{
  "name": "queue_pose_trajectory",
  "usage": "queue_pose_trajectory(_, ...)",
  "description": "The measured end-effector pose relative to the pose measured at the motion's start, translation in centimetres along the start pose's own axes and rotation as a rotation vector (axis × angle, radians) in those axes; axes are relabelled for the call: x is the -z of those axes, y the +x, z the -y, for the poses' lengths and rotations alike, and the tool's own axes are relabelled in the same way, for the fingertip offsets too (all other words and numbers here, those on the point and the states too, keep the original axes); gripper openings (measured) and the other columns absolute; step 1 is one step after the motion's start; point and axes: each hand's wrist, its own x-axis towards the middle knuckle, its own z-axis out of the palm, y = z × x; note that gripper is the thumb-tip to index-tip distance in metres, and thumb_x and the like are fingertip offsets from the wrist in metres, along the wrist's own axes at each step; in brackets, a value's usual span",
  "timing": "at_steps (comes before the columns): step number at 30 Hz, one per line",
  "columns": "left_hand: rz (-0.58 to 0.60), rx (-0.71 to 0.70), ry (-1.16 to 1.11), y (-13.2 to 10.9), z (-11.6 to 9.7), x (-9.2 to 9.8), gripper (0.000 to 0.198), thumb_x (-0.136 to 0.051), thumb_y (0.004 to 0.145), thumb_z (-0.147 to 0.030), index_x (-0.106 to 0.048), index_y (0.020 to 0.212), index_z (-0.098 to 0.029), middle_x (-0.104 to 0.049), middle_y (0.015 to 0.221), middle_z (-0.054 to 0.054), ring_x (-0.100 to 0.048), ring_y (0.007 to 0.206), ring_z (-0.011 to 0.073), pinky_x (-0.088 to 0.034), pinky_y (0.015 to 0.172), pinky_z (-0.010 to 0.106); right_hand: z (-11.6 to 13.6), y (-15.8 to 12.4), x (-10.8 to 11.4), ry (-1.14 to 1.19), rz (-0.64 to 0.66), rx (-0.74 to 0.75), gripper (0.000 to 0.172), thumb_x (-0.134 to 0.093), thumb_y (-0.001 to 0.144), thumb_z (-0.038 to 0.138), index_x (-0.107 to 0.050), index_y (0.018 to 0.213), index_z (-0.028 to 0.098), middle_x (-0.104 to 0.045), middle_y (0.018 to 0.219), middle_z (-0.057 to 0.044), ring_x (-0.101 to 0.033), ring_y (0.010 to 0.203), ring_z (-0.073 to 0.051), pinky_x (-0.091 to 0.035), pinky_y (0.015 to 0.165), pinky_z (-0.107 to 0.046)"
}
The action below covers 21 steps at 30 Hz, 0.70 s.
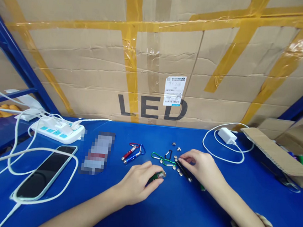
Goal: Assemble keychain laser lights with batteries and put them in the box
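Observation:
My left hand (135, 183) is wrapped round a short green metal tube (156, 176), its silvery end pointing right. My right hand (202, 166) reaches in among several small silver button cells (174, 168), thumb and forefinger pinched together. Whatever lies between those fingertips is too small to make out. Below that hand rests a black penlight tube (186, 171), partly covered. Green carabiners (157, 156) and a black carabiner (168, 154) lie between the hands. Small metal caps (179, 149) sit farther back. To the left are a red keychain light (128, 153) and a blue one (132, 157).
A phone (46, 173) and a looping white cable lie at left, near a white power strip (58, 131). A white charger (227, 135) with its cord is at back right, beside an open cardboard box (276, 154). A large taped carton (91, 68) walls off the back.

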Motion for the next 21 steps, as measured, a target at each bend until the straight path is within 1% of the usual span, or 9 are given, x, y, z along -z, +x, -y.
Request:
queue_pose_trajectory(2, 0.008, -0.001, 0.001, 0.0, 0.0, 0.0, 0.024, -0.036, 0.096, -0.027, -0.057, 0.098, -0.016, -0.066, 0.078, 0.005, -0.058, 0.065, 0.0157, -0.046, 0.058, 0.024, 0.8, -0.1, 0.2, 0.040, -0.015, 0.031, 0.015, -0.059, 0.082, 0.026, -0.071, 0.077, 0.020, -0.068, 0.077, -0.005, -0.064, 0.060, -0.016, -0.053, 0.055, -0.026)
queue_pose_trajectory(4, 0.017, -0.003, 0.005, 0.0, 0.1, -0.1, 0.025, -0.036, 0.096, -0.028, -0.059, 0.098, -0.016, -0.067, 0.077, 0.004, -0.057, 0.065, 0.0158, -0.046, 0.058, 0.024, 1.7, -0.3, 0.4, 0.107, -0.033, 0.065, 0.019, -0.058, 0.084, 0.031, -0.072, 0.078, 0.020, -0.067, 0.079, -0.005, -0.063, 0.058, -0.015, -0.053, 0.052, -0.026)
queue_pose_trajectory(6, 0.025, -0.006, 0.006, 0.0, 0.1, -0.1, 0.026, -0.036, 0.097, -0.029, -0.059, 0.098, -0.017, -0.068, 0.077, 0.004, -0.057, 0.065, 0.0158, -0.045, 0.058, 0.023, 2.7, -0.4, 0.5, 0.196, -0.052, 0.083, 0.023, -0.056, 0.085, 0.034, -0.073, 0.079, 0.019, -0.066, 0.077, -0.006, -0.061, 0.055, -0.014, -0.052, 0.049, -0.025)
queue_pose_trajectory(8, 0.029, -0.010, 0.008, 0.0, 0.1, -0.1, 0.027, -0.035, 0.097, -0.029, -0.060, 0.099, -0.017, -0.068, 0.078, 0.003, -0.057, 0.066, 0.0158, -0.045, 0.058, 0.023, 3.5, -0.5, 0.6, 0.278, -0.064, 0.083, 0.025, -0.057, 0.084, 0.036, -0.073, 0.077, 0.018, -0.066, 0.073, -0.005, -0.060, 0.054, -0.013, -0.051, 0.048, -0.025)
queue_pose_trajectory(11, 0.030, -0.015, 0.017, 0.0, 0.1, -0.1, 0.029, -0.034, 0.097, -0.029, -0.060, 0.099, -0.016, -0.068, 0.078, 0.004, -0.057, 0.065, 0.0160, -0.045, 0.058, 0.024, 4.3, -0.4, 0.7, 0.357, -0.046, 0.036, 0.020, -0.061, 0.080, 0.034, -0.071, 0.073, 0.018, -0.067, 0.068, -0.004, -0.060, 0.055, -0.013, -0.052, 0.052, -0.024)
queue_pose_trajectory(14, 0.029, -0.023, 0.033, 0.0, 0.0, -0.1, 0.033, -0.033, 0.097, -0.031, -0.061, 0.096, -0.014, -0.066, 0.072, 0.004, -0.056, 0.063, 0.0165, -0.044, 0.055, 0.024, 4.8, -0.4, 0.6, 0.444, -0.010, -0.050, 0.015, -0.064, 0.077, 0.032, -0.070, 0.072, 0.019, -0.069, 0.068, -0.003, -0.062, 0.057, -0.014, -0.052, 0.054, -0.024)
queue_pose_trajectory(17, 0.022, -0.028, 0.052, 0.0, 0.0, -0.1, 0.036, -0.032, 0.098, -0.031, -0.062, 0.095, -0.012, -0.063, 0.067, 0.004, -0.056, 0.060, 0.0166, -0.043, 0.053, 0.025, 5.0, -0.5, 0.4, 0.532, 0.026, -0.121, 0.016, -0.064, 0.076, 0.034, -0.070, 0.074, 0.019, -0.071, 0.070, -0.003, -0.064, 0.061, -0.015, -0.053, 0.057, -0.023)
queue_pose_trajectory(21, 0.015, -0.026, 0.067, 0.0, 0.0, -0.1, 0.036, -0.033, 0.097, -0.030, -0.063, 0.094, -0.012, -0.062, 0.065, 0.004, -0.056, 0.058, 0.0162, -0.043, 0.052, 0.024, 5.1, -0.6, 0.3, 0.610, 0.047, -0.177, 0.019, -0.065, 0.074, 0.036, -0.070, 0.076, 0.017, -0.071, 0.070, -0.003, -0.063, 0.060, -0.014, -0.052, 0.057, -0.023)
